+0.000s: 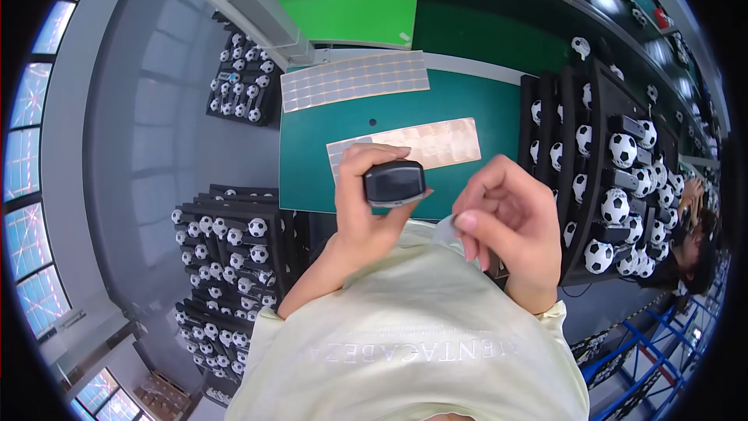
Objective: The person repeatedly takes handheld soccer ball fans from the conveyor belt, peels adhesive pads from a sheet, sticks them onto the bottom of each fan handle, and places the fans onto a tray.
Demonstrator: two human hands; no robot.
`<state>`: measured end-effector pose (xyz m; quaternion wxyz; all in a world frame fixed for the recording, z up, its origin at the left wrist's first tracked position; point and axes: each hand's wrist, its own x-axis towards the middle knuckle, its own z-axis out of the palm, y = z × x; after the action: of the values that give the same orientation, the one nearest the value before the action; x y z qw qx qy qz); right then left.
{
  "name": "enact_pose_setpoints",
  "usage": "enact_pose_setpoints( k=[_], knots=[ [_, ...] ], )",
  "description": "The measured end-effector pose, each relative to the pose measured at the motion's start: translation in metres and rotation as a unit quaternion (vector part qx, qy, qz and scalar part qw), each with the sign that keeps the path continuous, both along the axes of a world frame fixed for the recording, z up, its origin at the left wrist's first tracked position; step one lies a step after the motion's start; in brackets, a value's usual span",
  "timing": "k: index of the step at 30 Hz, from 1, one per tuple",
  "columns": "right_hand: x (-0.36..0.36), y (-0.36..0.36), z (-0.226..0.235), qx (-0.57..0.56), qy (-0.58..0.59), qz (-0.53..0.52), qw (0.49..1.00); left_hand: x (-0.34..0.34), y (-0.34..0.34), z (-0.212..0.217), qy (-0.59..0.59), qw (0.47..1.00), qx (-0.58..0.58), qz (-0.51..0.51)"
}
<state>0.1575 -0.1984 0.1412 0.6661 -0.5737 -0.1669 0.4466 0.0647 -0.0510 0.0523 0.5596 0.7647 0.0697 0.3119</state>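
Note:
My left hand is wrapped around a black, rounded block-shaped piece, held above the front of the green table. Its dark end faces up, and a greyish edge shows along its near side. Close by on the right, my right hand pinches a small, thin, translucent grey sticker between thumb and finger, apart from the black piece. Beneath and beyond my hands lies a sticker sheet, mostly bare backing with grey stickers at its left end. A fuller sheet of grey stickers lies behind it.
At the right stands a black rack holding several football-topped black pieces. More such racks stand at the left. A bright green board and a grey post are beyond the table. Another person is at the far right.

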Motion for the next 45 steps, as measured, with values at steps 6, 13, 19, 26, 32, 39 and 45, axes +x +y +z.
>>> enact_pose_setpoints(
  k=[6,13,19,26,32,39,45],
  knots=[
    [-0.007,0.002,0.009,-0.032,-0.152,-0.096,0.983,0.018,-0.012,0.011,-0.064,0.992,0.100,-0.038],
    [-0.009,-0.003,0.007,-0.039,-0.160,-0.129,0.978,0.023,-0.018,0.014,-0.080,0.984,0.151,-0.050],
    [-0.008,-0.003,0.005,-0.036,-0.144,-0.140,0.979,0.025,-0.018,0.017,-0.082,0.980,0.175,-0.045],
    [-0.009,-0.003,0.005,-0.034,-0.150,-0.140,0.978,0.024,-0.018,0.017,-0.086,0.977,0.190,-0.037],
    [-0.010,-0.004,0.006,-0.034,-0.149,-0.138,0.979,0.022,-0.019,0.018,-0.085,0.977,0.194,-0.036],
    [-0.012,-0.004,0.005,-0.037,-0.157,-0.140,0.977,0.022,-0.020,0.020,-0.085,0.976,0.197,-0.035],
    [-0.015,-0.001,0.002,-0.036,-0.197,-0.155,0.967,0.024,-0.020,0.014,-0.111,0.974,0.199,-0.010]
  ],
)
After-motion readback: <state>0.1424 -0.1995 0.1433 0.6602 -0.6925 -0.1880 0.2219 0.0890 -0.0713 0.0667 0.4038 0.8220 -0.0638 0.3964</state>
